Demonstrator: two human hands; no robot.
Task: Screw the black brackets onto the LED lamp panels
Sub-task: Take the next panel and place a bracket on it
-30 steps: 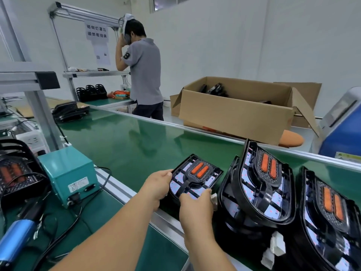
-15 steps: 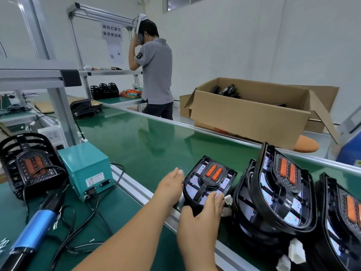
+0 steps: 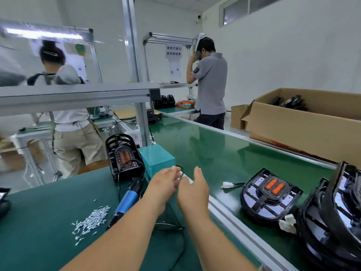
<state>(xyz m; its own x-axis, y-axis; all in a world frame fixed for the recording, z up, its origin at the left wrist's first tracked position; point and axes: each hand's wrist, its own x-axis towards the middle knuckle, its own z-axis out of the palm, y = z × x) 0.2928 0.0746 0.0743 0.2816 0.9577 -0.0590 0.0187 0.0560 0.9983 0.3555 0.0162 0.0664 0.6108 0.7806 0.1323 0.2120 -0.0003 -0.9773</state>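
Now lamp panel flat on belt, rounded end nearest hands.

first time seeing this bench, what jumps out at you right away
Two bare hands, left hand and right hand, reach forward mid-frame, both open and holding nothing. Right of them on the green conveyor belt lies a black lamp panel with two orange strips. Lower left, a pile of silver screws lies beside a blue electric screwdriver.
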